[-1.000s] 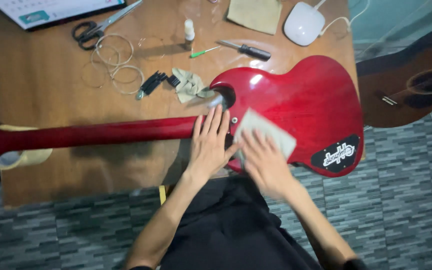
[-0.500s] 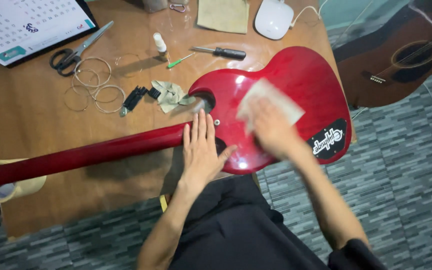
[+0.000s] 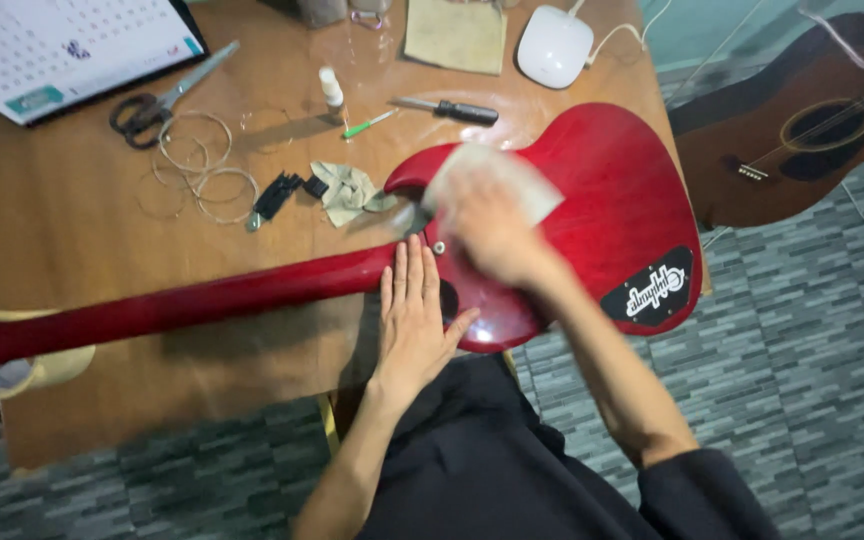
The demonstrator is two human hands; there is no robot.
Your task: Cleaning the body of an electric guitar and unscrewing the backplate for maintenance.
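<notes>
Our left hand [image 3: 414, 318] lies flat — fingers spread — on the shiny red wooden guitar [image 3: 602, 215]. Our right hand [image 3: 487, 225] presses a thin white cloth [image 3: 512, 178] on it — grip too blurry to tell.

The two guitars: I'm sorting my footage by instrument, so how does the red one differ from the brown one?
The red guitar lies back-up across the wooden table, under both hands; the brown guitar lies off the table's right end, untouched. The red guitar shows a plain glossy back with a black plate; the brown guitar shows its front, with a round sound hole and strings. The left hand lies flat on the red guitar, and the right hand presses a pale cloth to it. Both guitars are glossy.
</notes>
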